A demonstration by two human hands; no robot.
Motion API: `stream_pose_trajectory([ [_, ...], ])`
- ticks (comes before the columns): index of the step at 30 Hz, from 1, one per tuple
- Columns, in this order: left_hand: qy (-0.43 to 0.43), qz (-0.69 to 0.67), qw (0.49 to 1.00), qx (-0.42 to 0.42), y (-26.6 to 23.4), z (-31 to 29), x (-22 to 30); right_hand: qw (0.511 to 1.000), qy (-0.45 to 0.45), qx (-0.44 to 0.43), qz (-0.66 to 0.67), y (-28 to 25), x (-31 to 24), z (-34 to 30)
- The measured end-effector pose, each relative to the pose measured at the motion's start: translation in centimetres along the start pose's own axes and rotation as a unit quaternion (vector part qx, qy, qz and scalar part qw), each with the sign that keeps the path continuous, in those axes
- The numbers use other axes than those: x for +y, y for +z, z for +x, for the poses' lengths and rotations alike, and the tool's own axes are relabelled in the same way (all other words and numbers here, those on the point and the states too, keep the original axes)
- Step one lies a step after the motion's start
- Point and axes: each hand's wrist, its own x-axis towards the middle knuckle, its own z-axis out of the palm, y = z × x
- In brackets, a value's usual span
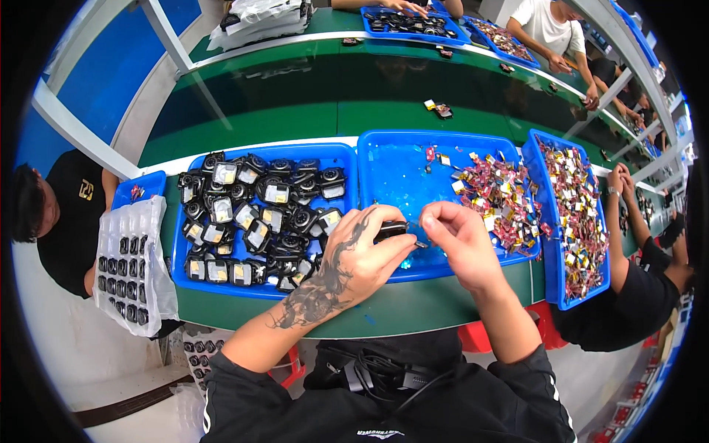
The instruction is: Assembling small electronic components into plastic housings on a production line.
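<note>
My left hand (360,249) is closed round a small black plastic housing (390,229), over the near part of the middle blue tray (391,140). Close by on the right, my right hand (467,247) has thumb and forefinger pinched together; anything between them is too small to make out. Several small red circuit boards with white and yellow parts (502,203) lie heaped in that tray's right half. Beneath my left wrist, the left blue tray (179,255) holds many black housings (221,209), some with pale rectangular pieces inside.
Another blue tray (563,304) of circuit boards stands at the right. A white moulded tray (111,306) with black round parts is at the left, near a seated person (70,221). Loose parts (442,110) lie on the green belt (281,103); other people work beyond it.
</note>
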Motion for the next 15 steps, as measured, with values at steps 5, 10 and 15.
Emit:
stream_pose_trajectory([
  [5,-0.133,-0.143,0.980,0.031,0.5,-0.4,0.3,0.800,-0.270,0.091,-0.528,-1.3,1.3,0.4],
  [10,-0.264,-0.270,0.926,0.010,0.5,-0.2,1.1,0.955,-0.186,0.090,-0.215,1.3,-0.4,-2.0],
  [15,-0.189,-0.244,0.948,-0.073,1.6,0.2,0.3,0.952,-0.188,0.200,-0.138,1.5,0.6,-1.9],
])
